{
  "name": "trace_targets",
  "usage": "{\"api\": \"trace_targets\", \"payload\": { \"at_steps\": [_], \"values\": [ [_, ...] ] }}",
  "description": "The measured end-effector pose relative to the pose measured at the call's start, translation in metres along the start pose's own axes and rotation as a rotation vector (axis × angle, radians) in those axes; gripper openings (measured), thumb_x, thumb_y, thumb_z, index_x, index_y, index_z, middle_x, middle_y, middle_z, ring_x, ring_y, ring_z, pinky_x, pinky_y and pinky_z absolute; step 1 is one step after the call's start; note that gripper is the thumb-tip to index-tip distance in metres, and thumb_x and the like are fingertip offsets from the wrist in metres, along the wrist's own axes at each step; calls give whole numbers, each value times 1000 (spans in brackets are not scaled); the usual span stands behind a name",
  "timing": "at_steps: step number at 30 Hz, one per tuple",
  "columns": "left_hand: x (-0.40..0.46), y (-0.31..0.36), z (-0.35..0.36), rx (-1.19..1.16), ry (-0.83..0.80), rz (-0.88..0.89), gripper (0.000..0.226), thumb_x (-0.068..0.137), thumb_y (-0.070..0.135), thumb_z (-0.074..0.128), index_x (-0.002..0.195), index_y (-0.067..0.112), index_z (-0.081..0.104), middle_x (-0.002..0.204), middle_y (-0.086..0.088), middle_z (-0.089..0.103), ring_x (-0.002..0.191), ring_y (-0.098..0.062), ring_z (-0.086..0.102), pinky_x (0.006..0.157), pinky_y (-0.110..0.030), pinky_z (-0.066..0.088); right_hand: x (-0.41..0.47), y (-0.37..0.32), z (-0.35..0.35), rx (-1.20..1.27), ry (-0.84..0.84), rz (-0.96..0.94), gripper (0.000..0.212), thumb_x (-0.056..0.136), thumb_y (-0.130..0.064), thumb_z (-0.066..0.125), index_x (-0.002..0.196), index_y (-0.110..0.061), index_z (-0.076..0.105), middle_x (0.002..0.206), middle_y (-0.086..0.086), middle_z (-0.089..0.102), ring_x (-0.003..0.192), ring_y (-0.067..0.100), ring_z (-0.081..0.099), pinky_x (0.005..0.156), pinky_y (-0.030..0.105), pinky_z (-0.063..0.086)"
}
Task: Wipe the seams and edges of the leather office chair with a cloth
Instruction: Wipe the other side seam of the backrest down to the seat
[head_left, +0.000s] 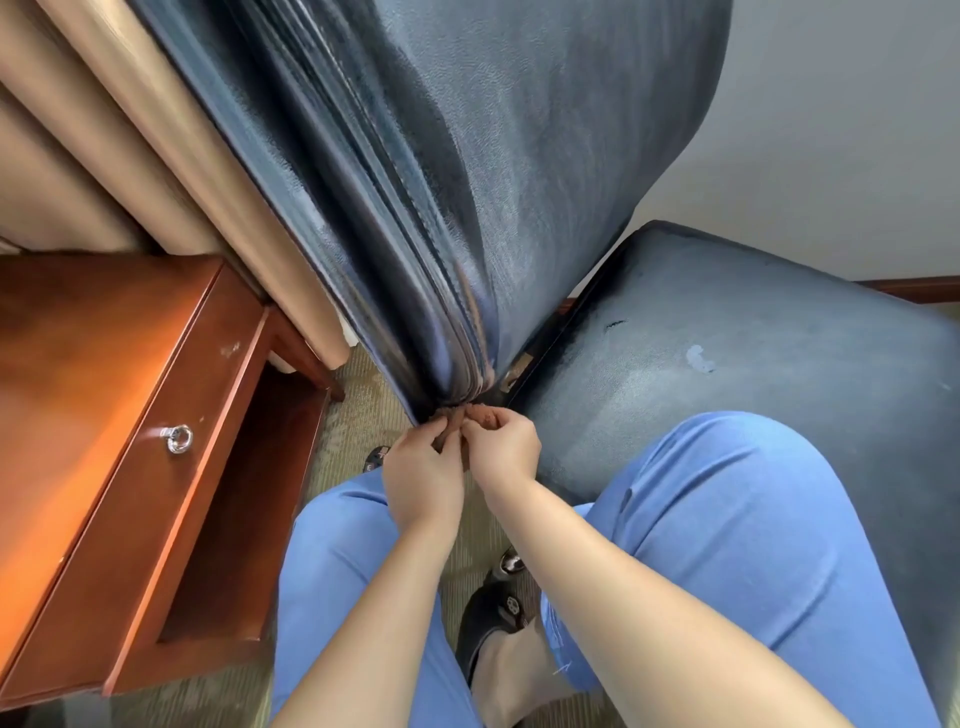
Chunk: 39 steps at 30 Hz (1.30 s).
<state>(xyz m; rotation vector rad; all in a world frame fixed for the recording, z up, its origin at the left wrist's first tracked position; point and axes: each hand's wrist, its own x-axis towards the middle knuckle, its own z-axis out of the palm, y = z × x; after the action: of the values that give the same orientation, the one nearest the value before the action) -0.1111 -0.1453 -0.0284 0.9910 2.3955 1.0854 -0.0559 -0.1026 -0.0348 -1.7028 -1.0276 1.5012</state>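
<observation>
Fingers of both hands are curled together around a small brownish cloth (457, 423), pinching it at the bottom corner of the backrest of the dark blue leather office chair (467, 171). Only a bunched bit of cloth shows between and above the fingertips; the rest is hidden inside the grip. The left hand (422, 475) sits just beside the right hand (503, 447), their knuckles touching or nearly so, both pressed up against the lower end of the backrest where its stitched side seam (415, 208) runs down to a point. The seam and the ridged edge of the backrest look streaked with blur. To the right lies the chair's worn blue leather seat (753, 332), with a pale scuffed patch and a small dark tear on its surface. One knee in light blue trousers (737, 514) rests against the seat's front, the other leg stands lower left. A black flat shoe (491, 618) shows on the greenish carpet (353, 415) between the legs. At left stands a reddish-brown wooden desk (78, 364) with a silver ring pull (179, 438) on its drawer. Beige curtains (104, 130) hang behind the chair.
</observation>
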Motion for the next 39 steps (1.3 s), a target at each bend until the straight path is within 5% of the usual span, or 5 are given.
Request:
{"api": "trace_targets", "payload": {
  "at_steps": [6, 12, 18, 29, 39],
  "values": [
    [7, -7, 2, 47, -160, -145, 20, 87, 14, 67, 104, 8, 75, 101, -7, 72, 102, -25, 62, 78, -25, 42, 0, 0, -6, -321, 1, 31, 6, 85, -17, 60, 89, -18, 64, 85, 0, 60, 86, 22, 61, 66, 22, 37],
    [-7, -24, -9, 91, -328, -139, 43, 82, 9, 66, 45, 20, 47, 46, 0, 42, 53, -16, 42, 48, -26, 26, -26, 10, -18, -457, 52, 15, 17, 87, -25, 59, 103, -21, 58, 93, -2, 58, 86, 21, 55, 67, 26, 35],
    [-12, -18, -7, 35, -148, -50, 32, 85, 12, 55, 55, 17, 44, 54, 1, 46, 55, -16, 44, 48, -27, 25, -33, 7, -9, -113, 88, -242, 25, 79, -11, 61, 101, -22, 62, 103, -7, 59, 90, 8, 52, 75, 18, 33],
    [-3, -36, 21, 48, -200, -189, 33, 78, 29, 51, 48, 16, 44, 52, -2, 50, 63, -31, 51, 54, -32, 32, 6, 24, -1, -554, 39, -366, 20, 79, -2, 54, 93, -12, 65, 108, 0, 58, 88, 23, 57, 72, 28, 40],
    [-9, -24, 12, 27, -124, -181, 26, 85, 13, 55, 59, 17, 54, 60, 2, 56, 66, -23, 53, 50, -29, 28, -11, 22, -5, -295, 82, -387, 23, 75, -2, 60, 94, -14, 65, 98, -5, 59, 90, 13, 55, 74, 20, 36]
  ]
}}
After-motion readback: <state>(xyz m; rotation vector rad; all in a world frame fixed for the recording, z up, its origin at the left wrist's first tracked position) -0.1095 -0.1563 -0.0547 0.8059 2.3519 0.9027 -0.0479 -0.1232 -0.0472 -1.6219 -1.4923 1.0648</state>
